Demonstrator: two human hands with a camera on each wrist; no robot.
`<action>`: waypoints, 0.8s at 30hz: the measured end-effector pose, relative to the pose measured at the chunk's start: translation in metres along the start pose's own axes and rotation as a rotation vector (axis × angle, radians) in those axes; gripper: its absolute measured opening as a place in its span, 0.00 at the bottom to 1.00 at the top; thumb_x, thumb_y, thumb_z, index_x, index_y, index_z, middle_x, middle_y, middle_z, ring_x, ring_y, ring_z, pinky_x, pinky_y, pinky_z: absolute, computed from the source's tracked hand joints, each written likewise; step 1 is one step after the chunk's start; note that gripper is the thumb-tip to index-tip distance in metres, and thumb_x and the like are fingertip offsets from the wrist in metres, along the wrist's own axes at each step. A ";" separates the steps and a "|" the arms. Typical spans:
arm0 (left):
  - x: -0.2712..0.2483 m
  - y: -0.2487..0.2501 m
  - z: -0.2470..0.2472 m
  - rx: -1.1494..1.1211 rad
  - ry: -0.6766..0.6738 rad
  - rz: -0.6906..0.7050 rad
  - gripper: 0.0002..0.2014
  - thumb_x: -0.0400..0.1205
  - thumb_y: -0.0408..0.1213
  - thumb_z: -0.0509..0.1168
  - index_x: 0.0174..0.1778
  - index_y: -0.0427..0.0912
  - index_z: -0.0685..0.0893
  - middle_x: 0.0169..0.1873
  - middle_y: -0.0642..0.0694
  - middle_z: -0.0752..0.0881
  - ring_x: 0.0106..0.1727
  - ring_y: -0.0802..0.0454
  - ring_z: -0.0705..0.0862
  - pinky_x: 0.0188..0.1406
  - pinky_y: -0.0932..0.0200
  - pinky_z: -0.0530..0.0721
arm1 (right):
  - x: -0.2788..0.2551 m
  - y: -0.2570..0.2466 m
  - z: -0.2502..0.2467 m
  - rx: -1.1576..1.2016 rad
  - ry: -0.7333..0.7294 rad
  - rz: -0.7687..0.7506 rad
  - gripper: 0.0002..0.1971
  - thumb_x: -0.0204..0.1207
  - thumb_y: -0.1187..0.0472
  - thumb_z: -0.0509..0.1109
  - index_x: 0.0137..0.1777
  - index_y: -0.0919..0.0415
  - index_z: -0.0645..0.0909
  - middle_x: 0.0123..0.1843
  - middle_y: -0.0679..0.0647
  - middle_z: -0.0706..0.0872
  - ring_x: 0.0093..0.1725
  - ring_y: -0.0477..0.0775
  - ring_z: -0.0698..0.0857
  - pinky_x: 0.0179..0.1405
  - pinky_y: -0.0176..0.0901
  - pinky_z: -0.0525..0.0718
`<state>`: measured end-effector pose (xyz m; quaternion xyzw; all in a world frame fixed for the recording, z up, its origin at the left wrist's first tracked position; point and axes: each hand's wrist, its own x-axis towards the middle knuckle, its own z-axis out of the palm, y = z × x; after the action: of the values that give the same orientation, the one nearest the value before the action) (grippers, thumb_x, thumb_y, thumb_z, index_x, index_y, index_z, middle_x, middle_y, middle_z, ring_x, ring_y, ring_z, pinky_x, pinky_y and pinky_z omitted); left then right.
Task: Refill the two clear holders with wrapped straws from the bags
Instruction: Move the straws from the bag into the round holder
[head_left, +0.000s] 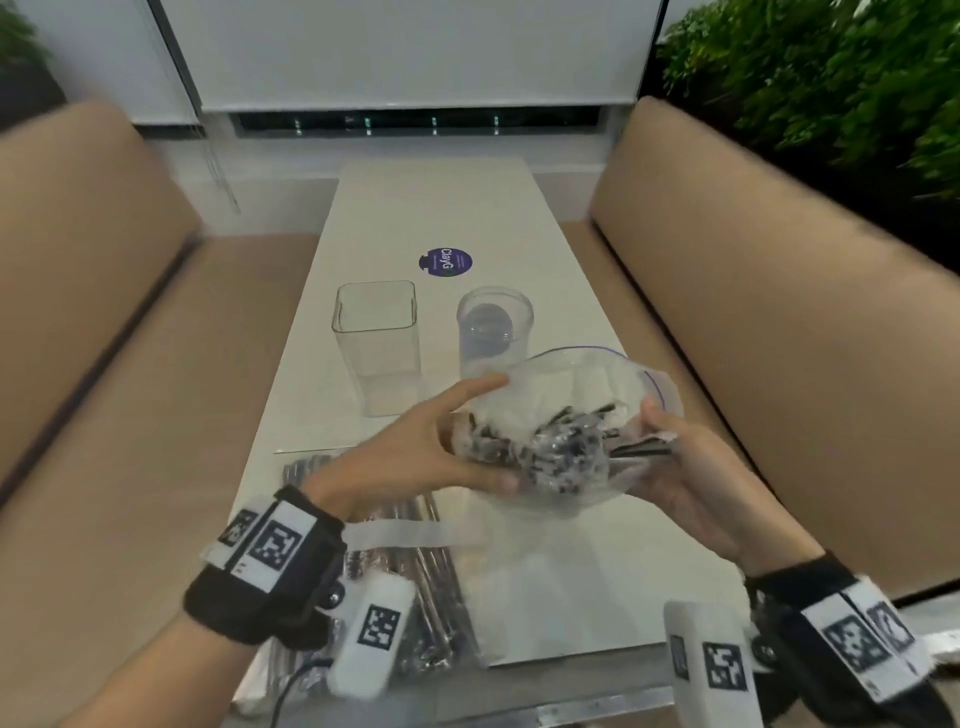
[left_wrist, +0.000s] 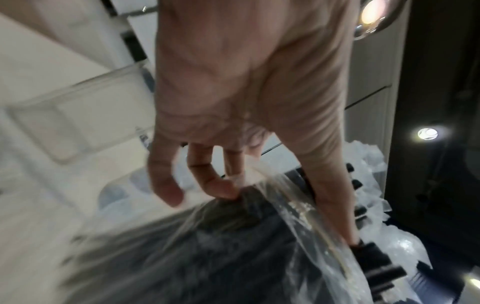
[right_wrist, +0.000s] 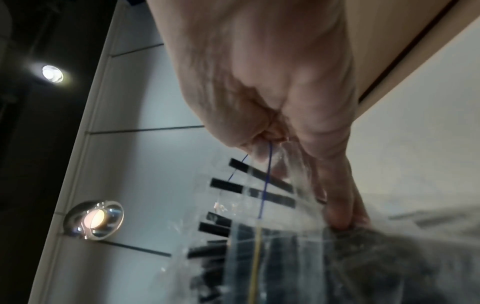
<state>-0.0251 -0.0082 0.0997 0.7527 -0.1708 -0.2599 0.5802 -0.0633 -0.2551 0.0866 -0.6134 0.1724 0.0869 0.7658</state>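
Clear plastic bag (head_left: 550, 421) of wrapped straws (head_left: 561, 441) is pinched by both hands (head_left: 415, 452) (head_left: 685, 467), mouth stretched wide toward the empty holders (head_left: 376, 343) at twelve o'clock, ready for pulling straws out.

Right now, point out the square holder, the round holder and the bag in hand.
square holder (head_left: 375, 364): head view, on its clear front wall.
round holder (head_left: 493, 332): head view, on its side wall below the rim.
bag in hand (head_left: 550, 410): head view, on the clear plastic over the straws.
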 end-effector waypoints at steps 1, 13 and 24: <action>0.005 0.004 0.001 0.060 -0.009 0.006 0.45 0.69 0.30 0.79 0.78 0.61 0.66 0.59 0.69 0.79 0.53 0.84 0.80 0.50 0.83 0.77 | 0.006 -0.001 -0.004 -0.021 -0.020 -0.002 0.26 0.88 0.53 0.54 0.34 0.66 0.82 0.36 0.61 0.91 0.36 0.59 0.91 0.54 0.57 0.82; 0.076 -0.045 0.095 -0.054 0.303 -0.087 0.55 0.59 0.38 0.86 0.79 0.55 0.61 0.65 0.58 0.82 0.63 0.66 0.82 0.58 0.70 0.83 | 0.094 0.026 -0.047 -0.144 -0.172 0.097 0.05 0.87 0.67 0.56 0.55 0.65 0.74 0.28 0.56 0.83 0.28 0.54 0.83 0.20 0.37 0.81; 0.087 -0.040 0.122 -0.098 0.561 0.117 0.44 0.61 0.32 0.84 0.64 0.75 0.73 0.61 0.45 0.86 0.62 0.49 0.87 0.60 0.49 0.86 | 0.085 0.026 -0.046 -0.454 -0.629 -0.392 0.49 0.56 0.42 0.84 0.77 0.28 0.62 0.79 0.35 0.63 0.77 0.32 0.67 0.75 0.32 0.71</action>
<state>-0.0287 -0.1418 0.0212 0.7551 -0.0341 -0.0153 0.6545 -0.0005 -0.2999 0.0225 -0.7311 -0.2126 0.1580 0.6287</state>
